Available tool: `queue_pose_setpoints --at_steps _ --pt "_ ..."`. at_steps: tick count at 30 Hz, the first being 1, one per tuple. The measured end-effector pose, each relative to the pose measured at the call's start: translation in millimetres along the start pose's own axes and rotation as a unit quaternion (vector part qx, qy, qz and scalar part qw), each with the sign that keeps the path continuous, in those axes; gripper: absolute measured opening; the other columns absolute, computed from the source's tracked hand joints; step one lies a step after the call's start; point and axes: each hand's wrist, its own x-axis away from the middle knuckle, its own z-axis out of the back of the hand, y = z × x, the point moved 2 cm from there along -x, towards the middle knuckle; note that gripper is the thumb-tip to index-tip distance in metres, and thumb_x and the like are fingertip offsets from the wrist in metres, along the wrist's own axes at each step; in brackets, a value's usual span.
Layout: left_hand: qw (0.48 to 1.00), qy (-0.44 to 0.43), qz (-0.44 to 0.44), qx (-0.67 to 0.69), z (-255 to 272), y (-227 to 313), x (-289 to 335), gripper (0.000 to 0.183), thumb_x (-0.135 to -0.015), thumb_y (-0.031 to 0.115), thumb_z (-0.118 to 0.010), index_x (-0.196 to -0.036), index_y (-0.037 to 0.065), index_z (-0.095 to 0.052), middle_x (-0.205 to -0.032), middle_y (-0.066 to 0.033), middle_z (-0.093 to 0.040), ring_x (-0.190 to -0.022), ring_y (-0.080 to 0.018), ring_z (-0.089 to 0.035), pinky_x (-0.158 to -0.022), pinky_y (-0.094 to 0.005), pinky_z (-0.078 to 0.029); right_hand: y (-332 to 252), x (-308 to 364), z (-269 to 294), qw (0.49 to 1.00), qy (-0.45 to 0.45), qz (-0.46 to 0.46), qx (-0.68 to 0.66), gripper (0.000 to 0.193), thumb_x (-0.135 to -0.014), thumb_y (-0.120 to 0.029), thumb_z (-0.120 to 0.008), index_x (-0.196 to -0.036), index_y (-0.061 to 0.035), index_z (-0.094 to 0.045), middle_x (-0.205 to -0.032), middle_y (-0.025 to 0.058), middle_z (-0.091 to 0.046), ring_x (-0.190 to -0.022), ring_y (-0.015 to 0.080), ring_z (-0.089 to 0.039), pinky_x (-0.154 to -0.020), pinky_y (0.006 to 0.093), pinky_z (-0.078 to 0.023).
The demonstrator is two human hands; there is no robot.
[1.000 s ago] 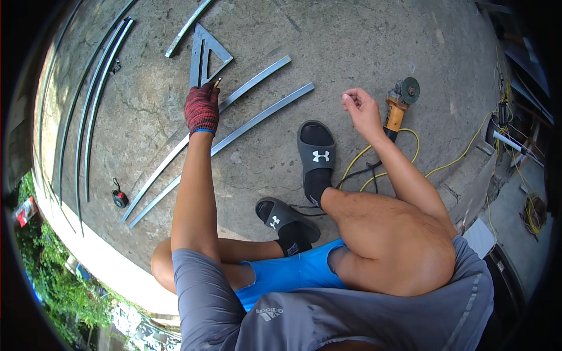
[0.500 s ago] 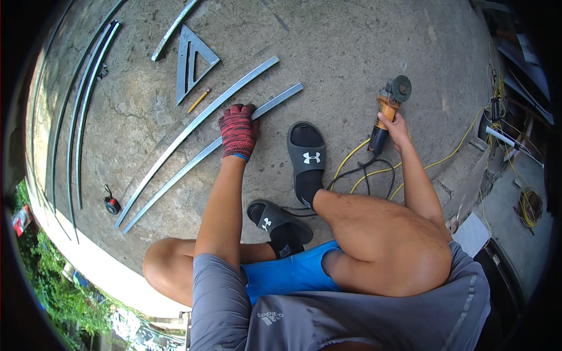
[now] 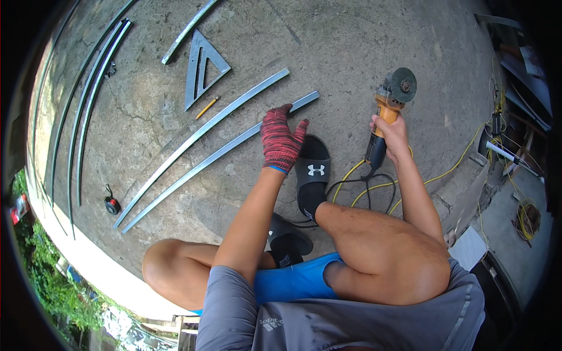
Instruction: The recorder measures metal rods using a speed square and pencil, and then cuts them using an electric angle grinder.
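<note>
My left hand, in a red-and-black knit glove, rests at a thin metal bar. Its fingers lie over the bar near the far end, while the thumb stands apart over the toe of my sandal. My bare right hand is wrapped round the body of an orange-and-black angle grinder. The grinder's dark disc points away from me, and its cord runs down beside my foot. A second metal bar lies alongside the first, farther left.
Beyond the bars lie a pencil, a triangular metal square and a short metal piece. A tape measure and several long bars are at left. Yellow cord crosses the concrete; my sandal is near the left hand.
My left hand has slid rightward along the bar toward its far end, and its thumb has spread away. The right hand still holds the grinder. The view has shifted slightly.
</note>
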Motion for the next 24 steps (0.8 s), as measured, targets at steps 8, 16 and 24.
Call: queue_pose_setpoints --at_steps 8,16,24 --pt "0.943 -0.24 0.033 0.23 -62.9 76.8 44.5 0.094 -0.077 0.029 -0.083 -0.146 -0.002 -0.028 -0.126 -0.024 -0.058 -0.12 -0.0348 -0.059 -0.099 -0.0399 -0.047 -61.5 13.2 -65.5 0.986 -0.069 0.125 -0.087 0.051 -0.083 -0.015 -0.08 -0.122 0.0001 -0.05 -0.103 0.0086 -0.062 -0.089 0.0169 -0.065 -0.08 0.0335 -0.054" --pt "0.901 -0.358 0.006 0.245 -22.6 90.8 42.5 0.087 -0.08 0.028 -0.079 -0.145 -0.002 -0.029 -0.122 -0.0242 -0.06 -0.115 -0.0348 -0.062 -0.096 -0.0395 -0.049 -66.9 -0.2 -52.0 0.873 -0.361 -0.038 -0.325 0.058 -0.083 -0.04 -0.078 -0.119 -0.0021 -0.054 -0.107 0.0106 -0.061 -0.097 0.0242 -0.066 -0.088 0.0404 -0.057" --pt "0.959 -0.205 0.004 0.195 -73.5 75.9 68.4 0.089 -0.079 0.015 -0.075 -0.149 0.0 -0.023 -0.116 -0.0265 -0.062 -0.104 -0.0387 -0.066 -0.088 -0.0426 -0.053 -68.3 -2.1 -52.8 0.947 -0.23 -0.013 -0.225 0.041 -0.084 -0.026 -0.075 -0.111 -0.0016 -0.058 -0.094 0.0082 -0.064 -0.087 0.0207 -0.066 -0.08 0.0373 -0.057"
